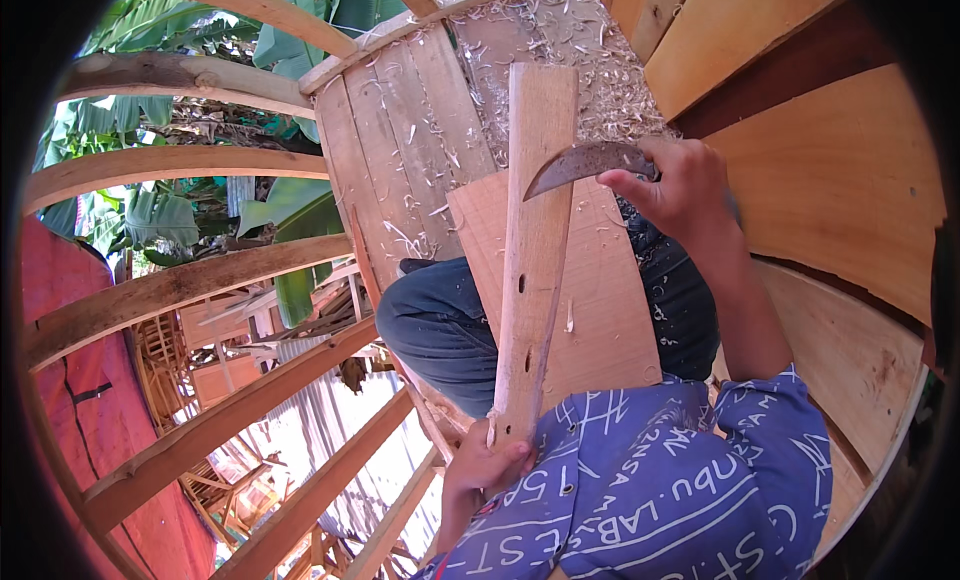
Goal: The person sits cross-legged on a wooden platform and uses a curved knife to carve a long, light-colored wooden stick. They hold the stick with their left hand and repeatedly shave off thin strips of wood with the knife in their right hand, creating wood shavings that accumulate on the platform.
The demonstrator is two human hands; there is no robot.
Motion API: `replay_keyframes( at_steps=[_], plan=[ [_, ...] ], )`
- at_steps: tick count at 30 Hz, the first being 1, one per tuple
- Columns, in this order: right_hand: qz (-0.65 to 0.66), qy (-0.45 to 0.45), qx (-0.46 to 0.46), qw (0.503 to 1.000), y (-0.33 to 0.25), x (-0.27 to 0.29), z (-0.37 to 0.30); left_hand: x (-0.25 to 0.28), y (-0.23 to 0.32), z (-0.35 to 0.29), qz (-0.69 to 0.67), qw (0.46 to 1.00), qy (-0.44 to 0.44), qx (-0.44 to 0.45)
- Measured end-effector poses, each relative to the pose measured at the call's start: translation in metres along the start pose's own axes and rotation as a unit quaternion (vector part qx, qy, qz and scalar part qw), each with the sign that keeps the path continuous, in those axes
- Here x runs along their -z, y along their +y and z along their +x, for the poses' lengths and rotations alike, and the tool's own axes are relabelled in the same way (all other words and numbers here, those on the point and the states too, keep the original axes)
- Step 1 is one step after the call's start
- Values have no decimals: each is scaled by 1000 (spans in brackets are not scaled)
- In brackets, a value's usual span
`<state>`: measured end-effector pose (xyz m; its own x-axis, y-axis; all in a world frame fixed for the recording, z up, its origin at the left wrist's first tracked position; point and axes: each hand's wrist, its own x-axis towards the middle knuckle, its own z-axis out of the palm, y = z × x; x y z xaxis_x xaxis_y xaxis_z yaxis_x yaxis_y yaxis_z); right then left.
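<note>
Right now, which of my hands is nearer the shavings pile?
Right. The right hand is just below the shavings pile; the left hand is farther off, at the near end of the wooden bar.

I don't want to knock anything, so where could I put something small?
The flat board has a mostly bare patch between the long wooden piece and the right trouser leg, below the curved blade in the right hand. The far planks are crowded with shavings, thickest rightward.

Two hands [488, 465] [688, 185], one curved blade [582, 165], one slotted bar [538, 225], one lap board [600, 300]
</note>
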<state>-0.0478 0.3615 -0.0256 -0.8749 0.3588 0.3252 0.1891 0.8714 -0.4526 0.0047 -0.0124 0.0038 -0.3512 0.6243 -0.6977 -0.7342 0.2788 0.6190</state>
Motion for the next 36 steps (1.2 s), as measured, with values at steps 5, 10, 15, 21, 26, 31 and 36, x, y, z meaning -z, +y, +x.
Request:
replay_keyframes(
  at_steps=[5, 10, 15, 21, 26, 31, 36],
  plan=[
    [-22, -9, -39, 999, 5, 0, 18, -4, 9, 2, -5, 1000, 10, 2],
    [77, -6, -241, 967, 40, 1, 47, 1, 1, -2, 165, 986, -11, -12],
    [115, -3, -218, 969, 48, -1, 39, 10, -5, 3, -58, 998, -1, 13],
    [192, -17, -195, 962, 39, -48, -14, 19, 25, 37, 43, 994, 53, -81],
    [269, -17, -218, 938, 53, -56, -33, 4, 67, 67, 235, 935, 173, -204],
    [281, -55, -228, 931, 62, -63, -24, -19, 92, 94, 239, 920, 186, -248],
    [310, -47, -237, 919, 60, -63, -16, -43, 102, 107, 97, 961, 71, -250]
  ],
)
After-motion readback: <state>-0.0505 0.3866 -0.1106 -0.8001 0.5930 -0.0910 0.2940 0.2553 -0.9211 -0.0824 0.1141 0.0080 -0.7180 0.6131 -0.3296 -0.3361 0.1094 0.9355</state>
